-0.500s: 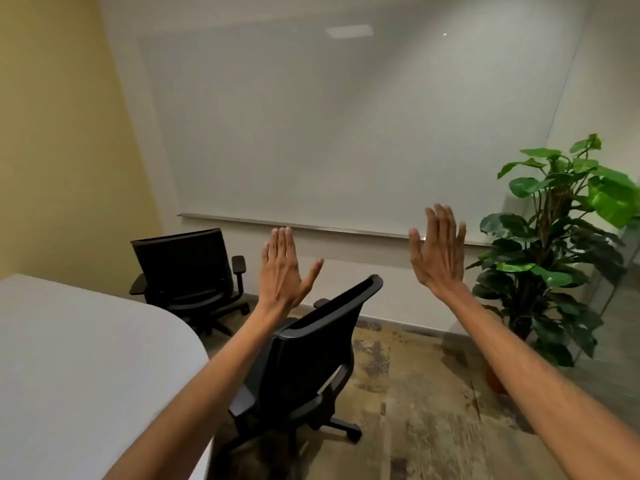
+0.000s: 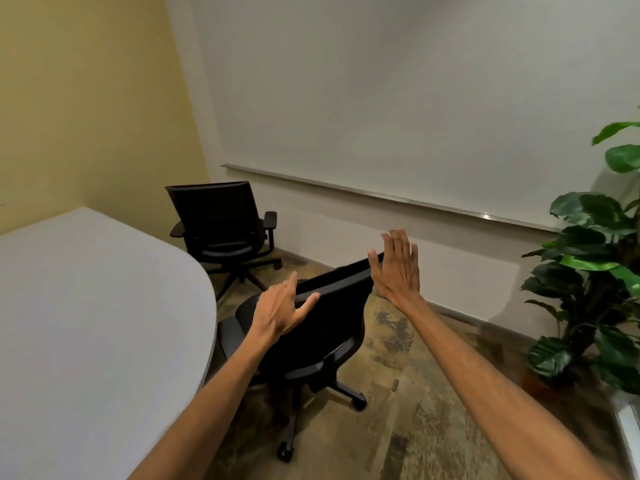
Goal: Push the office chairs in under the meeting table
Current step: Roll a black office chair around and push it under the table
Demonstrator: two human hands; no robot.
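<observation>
A black office chair (image 2: 322, 327) stands just off the rounded end of the white meeting table (image 2: 86, 323), its back towards me and its seat partly under the table edge. My left hand (image 2: 282, 308) rests over the left end of the backrest's top rail, fingers spread and curling on it. My right hand (image 2: 396, 268) is flat and open at the right end of the same rail, fingers up; whether it touches is unclear. A second black office chair (image 2: 221, 223) stands farther back in the corner, away from the table.
A large potted plant (image 2: 595, 289) fills the right side by the wall. A whiteboard (image 2: 398, 98) with a metal ledge covers the far wall. Worn patterned floor (image 2: 415, 393) lies open between the near chair and the plant. A yellow wall (image 2: 86, 98) runs on the left.
Both hands have dropped from raised, open positions down to the near chair's backrest; the left now lies on the top rail. The view has shifted, with the chair nearer the centre.
</observation>
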